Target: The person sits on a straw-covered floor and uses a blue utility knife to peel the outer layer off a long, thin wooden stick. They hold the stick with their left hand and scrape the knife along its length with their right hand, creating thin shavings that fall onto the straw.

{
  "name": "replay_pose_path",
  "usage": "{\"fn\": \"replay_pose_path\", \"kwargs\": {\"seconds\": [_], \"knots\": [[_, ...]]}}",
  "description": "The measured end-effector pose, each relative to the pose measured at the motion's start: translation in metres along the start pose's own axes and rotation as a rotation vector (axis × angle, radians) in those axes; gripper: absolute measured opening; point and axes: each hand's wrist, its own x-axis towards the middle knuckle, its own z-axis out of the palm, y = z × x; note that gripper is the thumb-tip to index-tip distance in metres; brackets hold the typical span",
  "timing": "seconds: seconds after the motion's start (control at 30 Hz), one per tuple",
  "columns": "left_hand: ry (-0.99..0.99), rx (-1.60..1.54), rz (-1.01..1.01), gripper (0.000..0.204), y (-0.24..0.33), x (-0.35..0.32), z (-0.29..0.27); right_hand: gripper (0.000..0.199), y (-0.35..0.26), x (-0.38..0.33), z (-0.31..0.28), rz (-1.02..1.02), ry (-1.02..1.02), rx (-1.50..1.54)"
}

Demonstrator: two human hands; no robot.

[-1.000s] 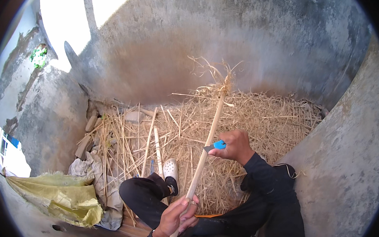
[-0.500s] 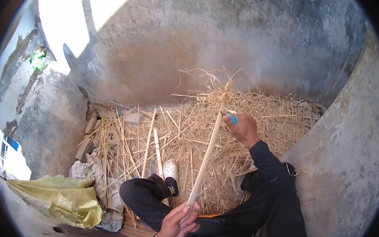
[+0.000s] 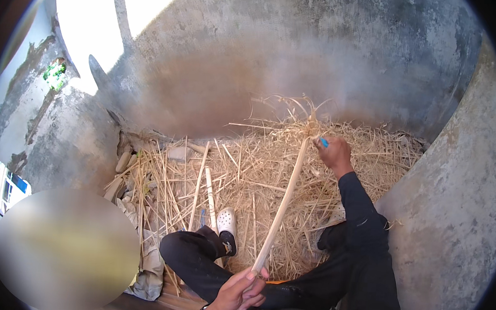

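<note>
A long pale bamboo strip (image 3: 285, 203) slants from the lower middle up and slightly right to a tuft of curled shavings (image 3: 311, 125) at its far end. My left hand (image 3: 240, 292) is closed around its near part, above my bent leg. Out by the far end, my right hand (image 3: 336, 153) grips what looks like a small blue-handled knife (image 3: 324, 142), held against the strip just below the tuft. Its blade is mostly hidden by the fingers and shavings.
A thick heap of shavings (image 3: 373, 157) covers the floor before the grey wall (image 3: 265, 59). Loose strips (image 3: 199, 186) lie left of my white clog (image 3: 227, 220). A curved concrete wall (image 3: 442, 224) rises close on my right. A blurred oval hides the lower left.
My right hand and the blue-handled knife have moved up and right toward the strip's far end. That end and its tuft have shifted right; my left hand keeps its hold.
</note>
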Motion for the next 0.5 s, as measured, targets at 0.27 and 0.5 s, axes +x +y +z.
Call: {"fn": "replay_pose_path", "kwargs": {"seconds": [0.27, 0.5], "knots": [[0.196, 0.413, 0.292, 0.037, 0.029, 0.015, -0.040, 0.075, -0.033, -0.026, -0.017, 0.173, -0.368, 0.375], [0.201, 0.773, 0.696, 0.034, 0.116, 0.051, -0.031, 0.070, -0.050, -0.044, -0.016, 0.079, -0.323, 0.512]]}}
